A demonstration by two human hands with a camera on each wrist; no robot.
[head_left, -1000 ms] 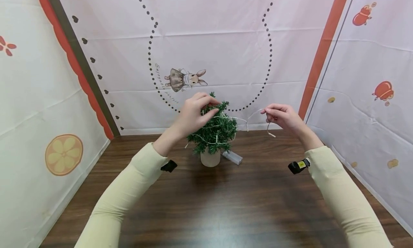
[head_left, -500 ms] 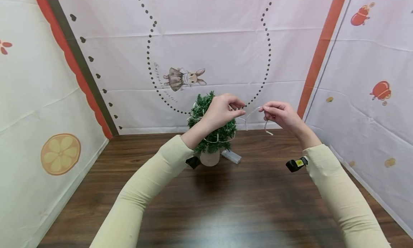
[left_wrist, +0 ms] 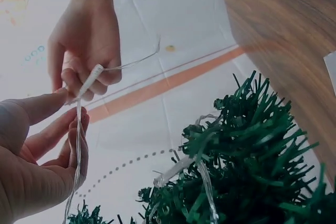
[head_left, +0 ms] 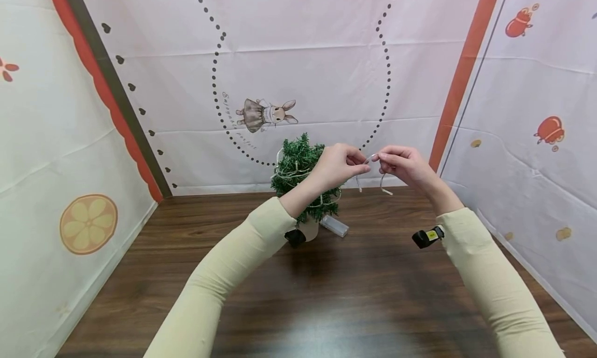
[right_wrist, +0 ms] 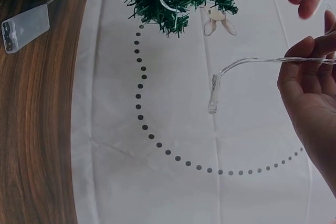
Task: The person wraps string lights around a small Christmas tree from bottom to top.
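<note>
Clear fairy lights [right_wrist: 252, 59] wind round a small green artificial Christmas tree [head_left: 298, 153], and a loose length runs out to my hands. My right hand [head_left: 406, 163] pinches that strand right of the tree; a bulb end [right_wrist: 213, 95] dangles below it. My left hand [head_left: 338, 163] is right beside it, thumb and fingertips around the same wire. In the left wrist view, a pale bulb [left_wrist: 92, 81] lies by the right fingers, and the wire drops past the left fingertips. The left hand and forearm cover part of the tree and its pale pot [head_left: 311, 229].
A clear battery box [head_left: 335, 226] lies on the brown wooden table [head_left: 364, 296], just right of the pot. Printed cloth [head_left: 303, 78] hangs behind and on both sides. Black cameras sit at both wrists, the right one [head_left: 426, 237] with a yellow label.
My left hand has left the tree's upper part and moved right across its front to the loose wire. The right hand stays nearly in place, still pinching the strand.
</note>
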